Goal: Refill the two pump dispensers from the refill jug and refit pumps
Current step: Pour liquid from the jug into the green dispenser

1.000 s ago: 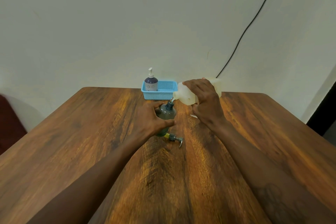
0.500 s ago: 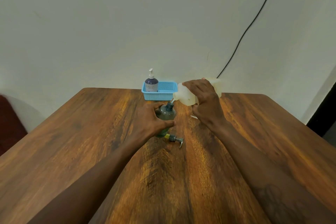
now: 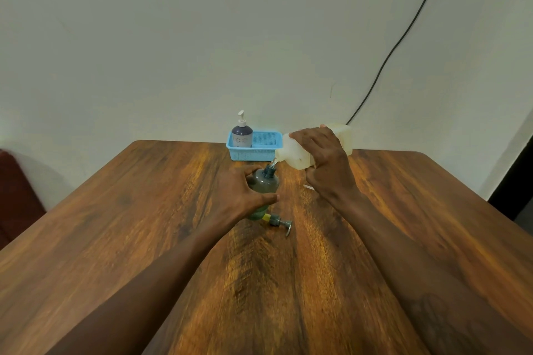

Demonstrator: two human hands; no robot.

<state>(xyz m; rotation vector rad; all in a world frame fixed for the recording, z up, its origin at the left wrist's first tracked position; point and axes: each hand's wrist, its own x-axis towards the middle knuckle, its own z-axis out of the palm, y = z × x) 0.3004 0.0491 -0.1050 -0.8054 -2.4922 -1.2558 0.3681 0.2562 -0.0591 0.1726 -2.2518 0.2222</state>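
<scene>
A grey-green dispenser bottle (image 3: 264,184) stands open-necked on the wooden table (image 3: 144,210), and my left hand (image 3: 239,193) grips its body. My right hand (image 3: 323,161) holds the whitish refill jug (image 3: 294,151) tipped on its side, spout down to the left. A thin clear stream falls from the spout into the bottle's neck. The bottle's removed pump (image 3: 278,222) lies on the table just in front of it. A second dispenser (image 3: 241,131), purple with a white pump fitted, stands in the blue basket (image 3: 259,150) at the table's far edge.
A small white piece (image 3: 308,187) lies on the table under my right wrist. A black cable (image 3: 403,37) runs down the wall behind the jug. A dark red seat (image 3: 14,196) shows at the left edge.
Both hands keep their grips. The jug and the bottle stay where they were while liquid keeps pouring.
</scene>
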